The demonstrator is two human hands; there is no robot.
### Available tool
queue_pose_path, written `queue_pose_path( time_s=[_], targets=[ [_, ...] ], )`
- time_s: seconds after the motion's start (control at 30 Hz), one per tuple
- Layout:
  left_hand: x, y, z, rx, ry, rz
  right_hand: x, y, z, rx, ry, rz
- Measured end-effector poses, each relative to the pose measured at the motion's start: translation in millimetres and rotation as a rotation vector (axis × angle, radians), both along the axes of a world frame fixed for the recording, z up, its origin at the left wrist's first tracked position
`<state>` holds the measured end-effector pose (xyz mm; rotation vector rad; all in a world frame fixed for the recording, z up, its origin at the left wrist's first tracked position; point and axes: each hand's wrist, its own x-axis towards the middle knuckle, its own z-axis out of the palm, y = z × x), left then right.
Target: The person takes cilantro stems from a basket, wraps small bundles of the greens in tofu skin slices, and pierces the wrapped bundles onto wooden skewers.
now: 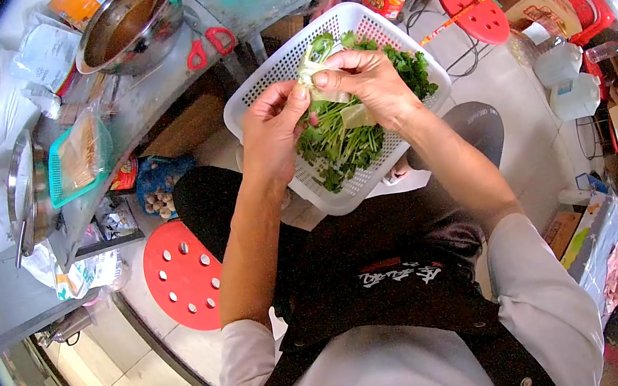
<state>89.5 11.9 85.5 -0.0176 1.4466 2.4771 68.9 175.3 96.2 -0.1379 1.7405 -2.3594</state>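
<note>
A white perforated basket [318, 201] full of leafy green cilantro [355, 149] rests across my lap. Above it, my left hand [277, 121] and my right hand [371, 86] are close together, both closed in a pinch. Between their fingertips is a pale, thin sheet with cilantro [312, 71] in it, its green leaves poking out at the top. The fingers partly cover the sheet. Just below my right hand, a small pale flat piece [356, 116] shows against the stems; whether it lies there or hangs from the fingers is unclear.
On the metal table to the left stand a steel bowl of brown liquid [125, 28], red-handled scissors [210, 47] and a teal basket [63, 169] with thin sticks in plastic. Red stools [183, 277] flank me. Plastic jugs [575, 96] and boxes crowd the right.
</note>
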Motion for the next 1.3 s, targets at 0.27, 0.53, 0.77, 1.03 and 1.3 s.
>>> queue_pose_path(
  time_s=[0.27,0.53,0.77,1.03,1.3],
  targets=[
    [1.2,-6.9,8.0,0.208,-0.147,-0.240,-0.1,6.0,20.2,0.113,0.182,0.121],
    [6.9,-2.7,8.6,0.190,-0.170,-0.258,-2.5,13.4,10.8,0.205,0.247,0.179],
    [11.1,7.8,9.5,-0.255,0.205,0.033,1.6,8.2,13.0,0.606,0.532,-0.072],
    [13.7,18.9,0.7,0.009,0.129,0.162,6.0,3.0,10.4,0.413,0.292,-0.085],
    [12.7,11.6,11.4,0.254,-0.083,-0.037,7.5,9.9,22.2,0.291,0.225,-0.037]
  ],
)
